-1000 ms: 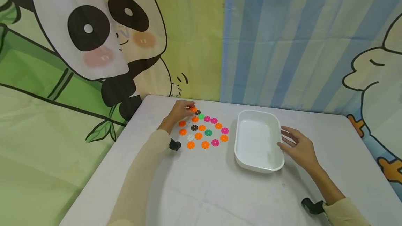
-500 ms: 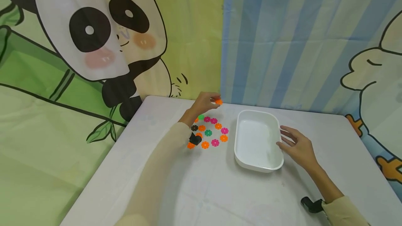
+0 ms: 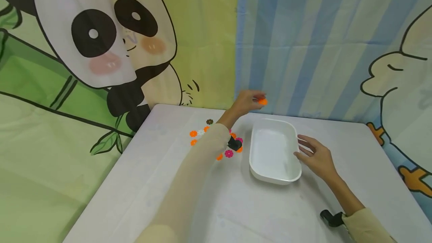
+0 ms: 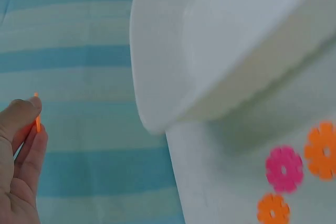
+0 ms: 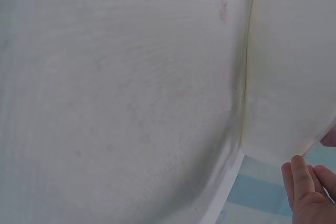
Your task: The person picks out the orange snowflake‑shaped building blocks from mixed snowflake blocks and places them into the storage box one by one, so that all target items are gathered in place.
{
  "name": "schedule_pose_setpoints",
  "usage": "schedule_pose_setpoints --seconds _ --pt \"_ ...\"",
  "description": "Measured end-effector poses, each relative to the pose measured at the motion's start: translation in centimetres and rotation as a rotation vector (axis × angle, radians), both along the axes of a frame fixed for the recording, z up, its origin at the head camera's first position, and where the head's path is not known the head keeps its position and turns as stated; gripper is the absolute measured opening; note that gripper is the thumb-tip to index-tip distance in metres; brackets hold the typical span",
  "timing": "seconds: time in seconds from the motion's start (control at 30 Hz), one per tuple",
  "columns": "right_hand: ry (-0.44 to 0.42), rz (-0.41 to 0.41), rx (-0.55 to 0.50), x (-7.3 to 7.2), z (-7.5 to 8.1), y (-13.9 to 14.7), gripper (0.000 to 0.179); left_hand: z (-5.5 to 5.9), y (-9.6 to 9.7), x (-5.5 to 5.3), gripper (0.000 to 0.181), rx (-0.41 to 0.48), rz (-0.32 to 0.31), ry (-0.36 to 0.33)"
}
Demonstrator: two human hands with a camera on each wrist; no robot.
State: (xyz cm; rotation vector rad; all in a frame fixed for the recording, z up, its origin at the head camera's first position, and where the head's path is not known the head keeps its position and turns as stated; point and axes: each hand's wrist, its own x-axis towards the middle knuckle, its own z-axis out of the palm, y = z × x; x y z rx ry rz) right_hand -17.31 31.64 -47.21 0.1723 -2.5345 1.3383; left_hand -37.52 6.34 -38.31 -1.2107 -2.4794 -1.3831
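Observation:
My left hand point(image 3: 248, 102) pinches an orange snowflake building disc point(image 3: 263, 101) between thumb and fingers, raised beyond the tub's far left corner. The left wrist view shows this disc point(image 4: 38, 113) edge-on. A white rectangular tub point(image 3: 273, 156) stands on the table, with nothing visible inside. My right hand point(image 3: 317, 158) holds the tub's right rim, thumb at the edge and fingers along the outer side. In the right wrist view, these fingers point(image 5: 302, 182) meet the tub's wall. Loose discs, such as a pink one point(image 3: 229, 153), lie left of the tub, partly hidden by my left forearm.
A white cloth covers the table point(image 3: 256, 213). Behind it hangs a printed curtain point(image 3: 202, 48) with a panda and stripes. A dark brown disc point(image 3: 209, 122) lies at the back of the scattered group. Black wrist mounts point(image 3: 330, 218) sit on both arms.
My left hand has lifted the orange disc from the scattered group and carried it right, towards the tub's far side. My right hand has stayed at the tub's rim.

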Motion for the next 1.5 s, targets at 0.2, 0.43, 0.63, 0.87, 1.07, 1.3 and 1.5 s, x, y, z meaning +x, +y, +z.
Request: schedule_pose_setpoints --seconds 0.2,0.43,0.63,0.87,1.07,1.3,1.5 --pt "0.004 -0.001 -0.003 -0.2 -0.2 -0.2 0.065 0.3 3.3 1.0 0.042 0.031 -0.003 -0.024" --pt "0.011 0.002 -0.013 -0.4 -0.2 0.1 0.065 -1.9 6.7 2.0 0.041 0.109 0.025 -0.057" --pt "-0.010 -0.009 -0.022 -0.5 -0.4 0.0 0.065 -4.2 8.3 3.1 0.043 0.207 0.051 -0.167" --pt "-0.023 -0.018 -0.006 -0.5 -0.2 0.0 0.066 -6.3 8.5 3.5 0.042 0.024 0.058 -0.135" --pt "-0.026 -0.022 0.000 -0.4 -0.2 0.2 0.066 -7.4 8.6 3.6 0.041 -0.147 0.014 -0.092" --pt "-0.018 -0.015 -0.011 -0.5 -0.2 0.1 0.066 -8.7 8.6 3.9 0.039 -0.274 0.023 -0.063" --pt "-0.008 -0.001 -0.017 -0.3 0.0 0.1 0.065 -9.8 8.9 3.8 0.038 -0.339 -0.026 0.005"
